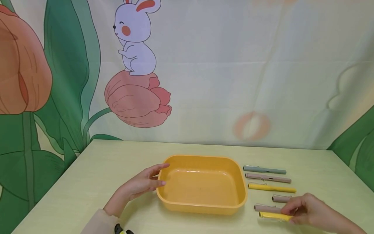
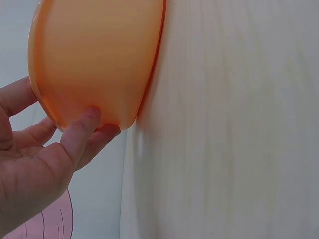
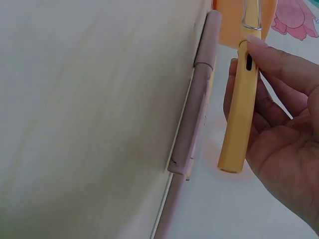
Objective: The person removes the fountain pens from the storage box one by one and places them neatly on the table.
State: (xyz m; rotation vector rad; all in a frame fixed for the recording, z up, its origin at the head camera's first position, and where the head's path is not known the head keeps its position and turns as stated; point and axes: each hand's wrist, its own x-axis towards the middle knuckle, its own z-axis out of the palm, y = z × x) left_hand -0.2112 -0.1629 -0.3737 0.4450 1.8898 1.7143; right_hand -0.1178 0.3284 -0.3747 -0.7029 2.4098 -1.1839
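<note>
My left hand (image 1: 140, 183) grips the left end of a yellow-orange plastic basin (image 1: 201, 209), its fingertips at the rim. The left wrist view shows fingers (image 2: 82, 130) against the basin's wall. At the lower right, my right hand (image 1: 309, 208) pinches a yellow pen (image 3: 239, 109) between thumb and fingers. The pen has a metal clip and a small dark window in its barrel. Close beside it lies a pinkish pen (image 1: 266, 208), and another pinkish pen (image 1: 281, 198) is partly hidden behind the right hand.
To the right of the basin, a grey-green pen (image 1: 264, 170), a pink pen (image 1: 268, 178) and a second yellow pen (image 1: 271, 188) lie in a row on the pale table (image 1: 122, 159). Behind the table hangs a printed cloth (image 1: 204, 81) with a rabbit and tulips.
</note>
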